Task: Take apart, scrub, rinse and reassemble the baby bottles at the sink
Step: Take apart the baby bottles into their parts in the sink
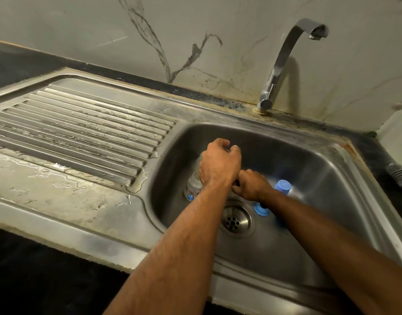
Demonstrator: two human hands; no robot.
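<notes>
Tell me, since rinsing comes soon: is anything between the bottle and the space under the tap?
Nothing visible. The left hand holds the clear bottle at the basin's left side. The tap spout hangs over the back right, no water running. The blue cap and blue ring lie low on the basin floor, not in that path.

A pale marble-look wall (240, 42) with dark grey veining rises beyond the hands, stained and grimy where it meets a black speckled countertop (25, 62) that runs along its foot and reappears at the near edge below the forearms. Set into that counter, a worn stainless-steel surround has a ribbed draining board (81, 123) to the left of the hands, beaded and pooled with water, its seam against the counter yellowed and crusted. A chrome tap (284, 64) stands up and to the right of the hands, its spout bent forward under dim, warm light that throws its shadow on the wall.
</notes>
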